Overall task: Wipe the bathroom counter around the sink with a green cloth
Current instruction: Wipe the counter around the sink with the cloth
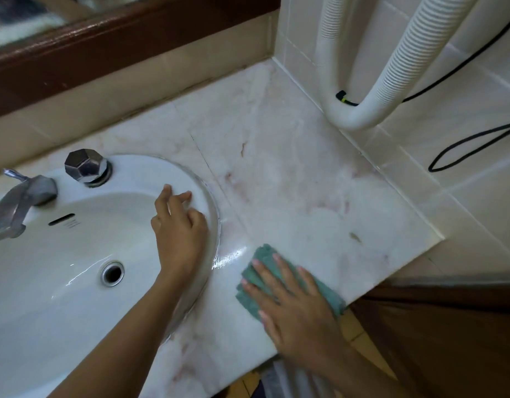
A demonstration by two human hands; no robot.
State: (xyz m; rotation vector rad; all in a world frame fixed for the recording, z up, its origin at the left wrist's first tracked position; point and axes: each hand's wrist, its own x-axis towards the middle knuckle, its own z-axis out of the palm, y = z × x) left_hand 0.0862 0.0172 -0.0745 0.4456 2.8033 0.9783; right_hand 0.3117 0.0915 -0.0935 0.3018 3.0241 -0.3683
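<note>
Chrome at far left: the tap (21,205) and a faceted knob (85,166) sit on the back rim of the white sink (47,297); the left hand (180,228) rests on the sink's right rim, fingers loose and holding nothing; right of it the pale marble surface (291,168) runs to the tiled wall, with a wet gleam just beside the rim; the green cloth (258,271) lies folded near the front edge of the surface, pinned flat under the right hand (294,308), whose fingers are straight and spread; a white ribbed hose (362,110) hangs by the wall past the right edge. To wipe well, I would press with a flat palm, follow the curve of the rim closely, and overlap strokes toward the back edge.
</note>
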